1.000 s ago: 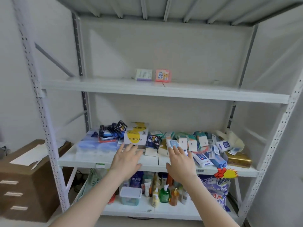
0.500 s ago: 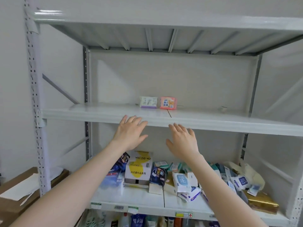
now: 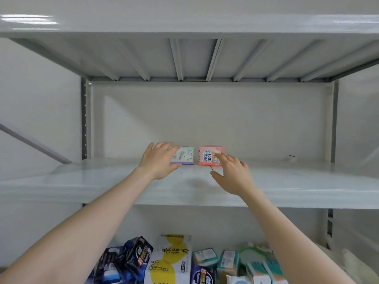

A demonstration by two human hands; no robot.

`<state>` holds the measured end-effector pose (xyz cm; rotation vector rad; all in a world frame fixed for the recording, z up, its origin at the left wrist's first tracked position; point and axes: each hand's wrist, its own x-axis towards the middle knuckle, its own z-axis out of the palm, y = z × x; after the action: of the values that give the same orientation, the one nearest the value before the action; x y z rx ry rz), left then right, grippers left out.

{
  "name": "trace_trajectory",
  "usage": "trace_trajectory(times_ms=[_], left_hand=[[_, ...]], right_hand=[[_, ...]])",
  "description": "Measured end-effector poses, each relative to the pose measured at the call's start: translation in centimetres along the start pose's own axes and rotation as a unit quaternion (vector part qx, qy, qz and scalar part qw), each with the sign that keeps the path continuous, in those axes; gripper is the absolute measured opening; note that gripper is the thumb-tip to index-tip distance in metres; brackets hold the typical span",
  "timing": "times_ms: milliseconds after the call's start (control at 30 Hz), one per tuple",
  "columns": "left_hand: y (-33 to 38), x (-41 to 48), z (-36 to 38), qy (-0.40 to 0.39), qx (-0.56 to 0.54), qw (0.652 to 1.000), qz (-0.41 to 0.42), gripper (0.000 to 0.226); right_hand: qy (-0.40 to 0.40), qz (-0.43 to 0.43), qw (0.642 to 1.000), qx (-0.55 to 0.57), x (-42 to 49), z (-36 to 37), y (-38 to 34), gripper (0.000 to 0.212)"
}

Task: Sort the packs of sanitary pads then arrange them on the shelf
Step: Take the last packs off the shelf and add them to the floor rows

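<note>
Two pad packs stand side by side at the back of the middle shelf [image 3: 287, 181]: a white and purple pack [image 3: 187, 156] and a pink pack [image 3: 209, 155]. My left hand [image 3: 159, 161] reaches over the shelf with its fingers spread; they cover the left end of the white and purple pack, and the thumb lies along its lower front edge. My right hand [image 3: 233, 173] is stretched out with straight fingers, whose tips touch the lower right corner of the pink pack. Neither pack is lifted.
The lower shelf holds a jumble of goods: dark blue packs [image 3: 127, 260], a white and yellow box [image 3: 170, 261] and teal and white packs [image 3: 227, 261]. A small scrap [image 3: 291, 157] lies at the middle shelf's back right. The top shelf's underside [image 3: 194, 58] hangs overhead.
Both hands rose from the lower shelf, passed the middle shelf's front edge and reached back to the two packs. The view tilted upward with them.
</note>
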<state>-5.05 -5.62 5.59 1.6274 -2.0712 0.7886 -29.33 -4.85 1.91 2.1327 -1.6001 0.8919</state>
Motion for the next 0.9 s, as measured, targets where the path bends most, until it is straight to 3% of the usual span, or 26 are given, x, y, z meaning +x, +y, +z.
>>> trace_trajectory(times_ms=[500, 900], left_hand=[[-3.3, 17.1, 12.5, -0.069, -0.033, 0.995, -0.065, 0.071], [-6.0, 21.6, 17.2, -0.098, -0.096, 0.984, -0.114, 0.074]], right_hand=[[-0.072, -0.014, 0.997, -0.019, 18.8, 8.5, 9.3, 0.069], [-0.126, 0.017, 0.991, -0.031, 24.6, 12.5, 11.8, 0.082]])
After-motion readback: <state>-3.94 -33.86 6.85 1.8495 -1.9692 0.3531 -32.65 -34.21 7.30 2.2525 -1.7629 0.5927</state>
